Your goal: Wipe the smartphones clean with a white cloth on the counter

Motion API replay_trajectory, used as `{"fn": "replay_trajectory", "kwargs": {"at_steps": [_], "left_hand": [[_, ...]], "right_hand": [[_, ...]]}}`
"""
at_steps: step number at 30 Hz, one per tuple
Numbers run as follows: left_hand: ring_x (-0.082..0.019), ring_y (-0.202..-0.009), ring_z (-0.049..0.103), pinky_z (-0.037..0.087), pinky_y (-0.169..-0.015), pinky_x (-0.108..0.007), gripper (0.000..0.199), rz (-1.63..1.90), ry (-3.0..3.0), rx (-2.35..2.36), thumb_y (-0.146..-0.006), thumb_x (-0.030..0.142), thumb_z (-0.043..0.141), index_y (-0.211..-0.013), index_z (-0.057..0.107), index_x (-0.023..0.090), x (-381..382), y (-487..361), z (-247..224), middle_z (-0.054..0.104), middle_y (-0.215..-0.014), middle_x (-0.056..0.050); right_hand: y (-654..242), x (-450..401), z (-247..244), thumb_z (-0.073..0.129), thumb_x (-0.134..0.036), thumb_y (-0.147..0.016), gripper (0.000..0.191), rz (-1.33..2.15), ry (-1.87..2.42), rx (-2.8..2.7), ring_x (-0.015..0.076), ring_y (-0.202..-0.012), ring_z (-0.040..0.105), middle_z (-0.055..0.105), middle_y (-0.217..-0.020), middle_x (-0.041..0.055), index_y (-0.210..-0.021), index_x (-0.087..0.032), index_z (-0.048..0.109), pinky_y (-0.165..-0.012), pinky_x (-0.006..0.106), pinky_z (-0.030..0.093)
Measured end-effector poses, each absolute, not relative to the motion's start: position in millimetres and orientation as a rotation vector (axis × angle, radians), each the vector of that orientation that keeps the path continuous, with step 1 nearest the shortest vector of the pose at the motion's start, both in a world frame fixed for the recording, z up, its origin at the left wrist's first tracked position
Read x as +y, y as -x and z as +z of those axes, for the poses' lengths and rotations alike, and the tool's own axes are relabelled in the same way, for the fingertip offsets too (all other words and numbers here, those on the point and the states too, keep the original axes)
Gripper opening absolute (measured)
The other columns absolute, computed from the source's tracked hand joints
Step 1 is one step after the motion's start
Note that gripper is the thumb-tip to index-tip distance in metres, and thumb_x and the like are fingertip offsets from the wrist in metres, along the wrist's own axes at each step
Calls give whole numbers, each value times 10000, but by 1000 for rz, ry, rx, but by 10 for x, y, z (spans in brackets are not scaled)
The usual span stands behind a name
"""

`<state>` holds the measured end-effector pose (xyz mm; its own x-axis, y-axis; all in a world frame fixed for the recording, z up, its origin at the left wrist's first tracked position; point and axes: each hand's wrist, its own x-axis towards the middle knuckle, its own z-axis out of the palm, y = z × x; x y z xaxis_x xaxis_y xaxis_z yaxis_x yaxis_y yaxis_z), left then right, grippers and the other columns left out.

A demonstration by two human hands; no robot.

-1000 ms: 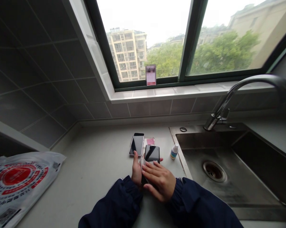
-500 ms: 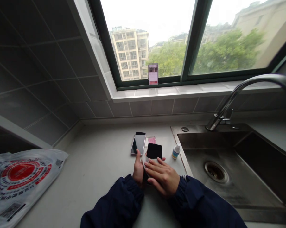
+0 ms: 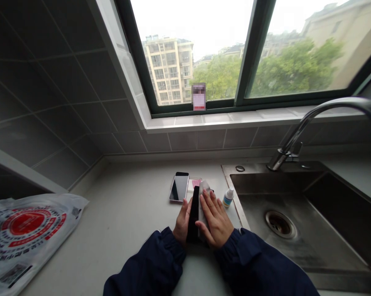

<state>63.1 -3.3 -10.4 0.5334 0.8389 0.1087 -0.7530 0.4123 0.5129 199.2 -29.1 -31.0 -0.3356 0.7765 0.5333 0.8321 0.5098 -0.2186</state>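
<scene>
My left hand point(image 3: 182, 222) grips a black-screened phone point(image 3: 192, 226) along its left side, with the thumb up at the edge. Flat across the phone's right part, the fingers of my right hand point(image 3: 215, 218) press a thin whitish cloth point(image 3: 204, 186) onto the screen. Much of the cloth and the phone's right side are hidden under that hand. Just beyond lies a second phone point(image 3: 179, 187), screen up, beside a clear case point(image 3: 190, 183) with a pink piece point(image 3: 196, 183) on it. A small white dropper bottle point(image 3: 228, 197) with a blue-yellow label stands right of my right hand.
A steel sink point(image 3: 239, 205) with a curved tap point(image 3: 291, 137) takes up the right. At the left, a printed white plastic bag point(image 3: 62, 205) lies on the pale counter point(image 3: 126, 197). A window point(image 3: 203, 113) runs along the back above a tiled ledge.
My right hand has slid forward over the phone with the cloth, from its near part to its far right edge. The phone appears turned slightly in my left hand.
</scene>
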Motion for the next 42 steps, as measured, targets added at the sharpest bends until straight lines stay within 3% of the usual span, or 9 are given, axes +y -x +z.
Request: {"fn": "replay_trajectory", "kwargs": {"at_steps": [9, 16, 21, 23, 27, 31, 34, 37, 42], "left_hand": [[-294, -1434, 275, 119, -1197, -473, 626, 1073, -411, 252, -961, 530, 264, -1438, 408, 150, -44, -600, -45, 478, -1452, -130], [-308, -1324, 454, 260, -1144, -477, 626, 1172, -342, 304, -950, 532, 314, -1436, 395, 145, -45, -587, -21, 555, -1367, -157], [-337, -1022, 653, 440, -967, -499, 778, 1088, -318, 459, -893, 636, 366, -1410, 395, 54, -31, -539, -32, 668, -1139, -229], [-316, -892, 683, 497, -852, -470, 808, 1087, -331, 501, -870, 668, 385, -1410, 393, 66, -35, -526, -29, 682, -1091, -227], [-294, -849, 687, 519, -758, -418, 839, 1067, -339, 504, -847, 708, 380, -1431, 371, 106, -49, -508, 4, 671, -1121, -216], [-297, -866, 694, 509, -813, -436, 856, 1032, -355, 478, -846, 727, 354, -1452, 346, 121, -38, -492, 19, 657, -1167, -215], [-357, -1101, 623, 404, -1013, -491, 864, 999, -402, 381, -863, 723, 309, -1432, 380, 76, -26, -504, -24, 639, -1213, -218], [-369, -1328, 433, 226, -1158, -481, 885, 916, -432, 316, -843, 730, 365, -1384, 448, 33, -38, -540, -114, 578, -1314, -221], [-302, -1462, 184, 82, -1211, -448, 707, 928, -595, 256, -869, 622, 471, -1399, 471, 154, -95, -583, -250, 411, -1503, -118]], "right_hand": [[-2012, -262, -306, 389, -308, -985, 648, -103, 1233, -2089, 352, -1453, 171, 231, -1560, 186, -1543, -114, 124, -1079, 572, 342], [-2001, -277, -298, 420, -250, -965, 563, -47, 1102, -2154, 320, -1454, 189, 314, -1534, 157, -1496, -106, 301, -1104, 542, 333], [-1923, -384, -217, 433, -355, -967, 559, 75, 906, -2416, 308, -1454, 195, 326, -1529, 142, -1459, -96, 374, -1151, 547, 237], [-1879, -431, -188, 424, -424, -970, 581, 113, 862, -2473, 301, -1452, 207, 334, -1526, 134, -1453, -104, 385, -1161, 546, 208], [-1829, -479, -160, 417, -456, -969, 580, 142, 831, -2483, 283, -1448, 228, 365, -1512, 126, -1433, -107, 420, -1166, 507, 226], [-1844, -470, -162, 425, -376, -977, 462, 109, 853, -2439, 254, -1419, 318, 456, -1461, 91, -1369, -145, 508, -1181, 486, 203], [-1881, -445, -170, 432, -312, -977, 449, 40, 937, -2426, 249, -1428, 296, 420, -1486, 75, -1398, -164, 476, -1186, 491, 179], [-1912, -415, -186, 441, -339, -970, 570, -42, 1073, -2403, 292, -1457, 200, 284, -1550, 112, -1485, -119, 331, -1170, 517, 192], [-1922, -382, -225, 473, -518, -925, 802, -104, 1250, -2320, 366, -1461, 116, 161, -1582, 143, -1536, -106, 157, -1131, 583, 205]]}}
